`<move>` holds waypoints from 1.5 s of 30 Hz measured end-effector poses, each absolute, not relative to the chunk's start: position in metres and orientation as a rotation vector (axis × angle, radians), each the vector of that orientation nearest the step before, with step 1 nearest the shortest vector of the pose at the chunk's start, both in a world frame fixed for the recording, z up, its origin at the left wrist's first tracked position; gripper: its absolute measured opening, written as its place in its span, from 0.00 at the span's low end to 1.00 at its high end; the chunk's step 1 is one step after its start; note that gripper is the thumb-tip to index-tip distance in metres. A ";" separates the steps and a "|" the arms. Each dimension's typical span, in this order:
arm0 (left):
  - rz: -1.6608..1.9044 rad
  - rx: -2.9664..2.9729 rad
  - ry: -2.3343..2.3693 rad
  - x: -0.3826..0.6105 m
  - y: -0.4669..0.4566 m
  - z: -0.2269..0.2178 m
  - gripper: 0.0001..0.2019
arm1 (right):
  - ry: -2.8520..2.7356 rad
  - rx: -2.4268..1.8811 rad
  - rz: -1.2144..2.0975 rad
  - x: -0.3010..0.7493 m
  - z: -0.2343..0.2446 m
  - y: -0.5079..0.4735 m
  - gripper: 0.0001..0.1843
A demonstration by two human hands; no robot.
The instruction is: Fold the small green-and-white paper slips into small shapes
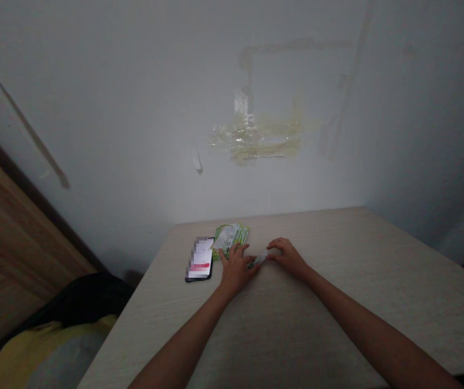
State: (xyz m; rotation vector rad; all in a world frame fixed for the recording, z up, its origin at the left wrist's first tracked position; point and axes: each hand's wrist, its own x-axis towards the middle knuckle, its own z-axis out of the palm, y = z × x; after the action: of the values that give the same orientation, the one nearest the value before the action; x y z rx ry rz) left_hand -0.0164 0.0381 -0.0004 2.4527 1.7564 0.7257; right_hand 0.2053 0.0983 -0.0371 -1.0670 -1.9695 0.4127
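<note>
A small whitish piece with dark print, perhaps a folded packet (261, 257), is between my two hands just above or on the table. My left hand (237, 267) has its thumb side closed on the left end of this piece. Its other fingers are spread out, close to the front edge of a pile of green and white printed packets (227, 236). My right hand (291, 259) pinches the right end, with fingers bent and thumb against it. Fingers hide both ends of the piece, and its exact kind is too small to make out.
A phone (200, 260) with a lit, blurred screen lies left of the pile. The pale wooden table (317, 335) meets a white wall (134, 135) with peeling tape (256, 138). Yellow and grey cloth (53, 351) and a wooden panel (5, 227) are at the left.
</note>
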 end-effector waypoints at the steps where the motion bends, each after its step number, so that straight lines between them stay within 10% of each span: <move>1: 0.731 2.431 1.763 -0.016 0.038 0.000 0.11 | -1.963 -1.070 0.424 0.205 -0.037 0.098 0.15; 31: 1.015 2.107 1.790 0.001 0.041 -0.012 0.10 | -1.542 -1.090 1.003 0.178 -0.028 0.077 0.27; 45: 1.134 2.085 1.655 -0.003 0.044 -0.011 0.04 | -1.732 -1.072 1.006 0.183 -0.014 0.073 0.17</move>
State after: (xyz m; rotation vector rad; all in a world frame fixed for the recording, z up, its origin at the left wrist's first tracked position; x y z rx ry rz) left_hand -0.0028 0.0444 -0.0114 2.0851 1.6554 1.1342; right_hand 0.1832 0.0726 -0.0145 -1.0718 -1.7322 1.0060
